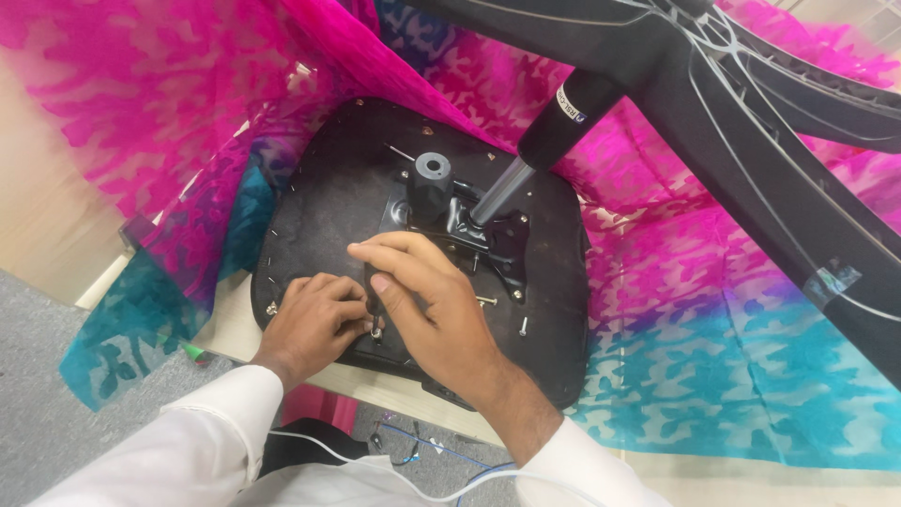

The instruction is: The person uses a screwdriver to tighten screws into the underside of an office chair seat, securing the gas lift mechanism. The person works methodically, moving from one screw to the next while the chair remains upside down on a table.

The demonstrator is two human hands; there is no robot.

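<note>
Pale worktable (394, 390) draped in pink-and-teal patterned cloth (713, 310), carrying an upturned office-chair seat (328, 188).

Left to right: left hand (314, 319), fingers curled shut, pinching a small screw (375, 330) at the near edge of the seat's black fibrous underside; right hand (427, 300), fingers bent over a dark tool, its grip hidden; stamped black metal mounting plate (488, 239); loose silver screws (523, 326); chrome gas cylinder (502, 191); ribbed plastic star base (751, 122) overhead. Risk, as judged: loose screws rolling into cloth folds; tool tip slipping onto the pinching fingers.
</note>
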